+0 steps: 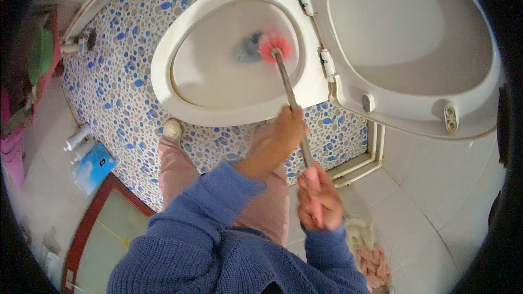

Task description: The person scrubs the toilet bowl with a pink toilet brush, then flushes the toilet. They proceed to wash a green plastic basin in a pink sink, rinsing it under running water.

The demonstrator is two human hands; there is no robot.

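A toilet brush with a round pink head (274,45) and a metal rod slants down across the view. Its head is inside the white toilet bowl (220,61), at the right of the dark drain opening (249,47). My left hand (291,128) is closed around the middle of the rod, just past the bowl's near rim. Lower down, my right hand (320,198) grips the pink handle. Both hands look slightly blurred. The toilet seat and lid (408,32) stand raised at the right.
White pipes (378,143) run along the wall at the lower right. Bottles (77,136) and a blue pack (96,167) lie by the left wall, near a red-framed door (92,228). A green basin (41,55) is at the far left, and cloths (372,261) are at the bottom right.
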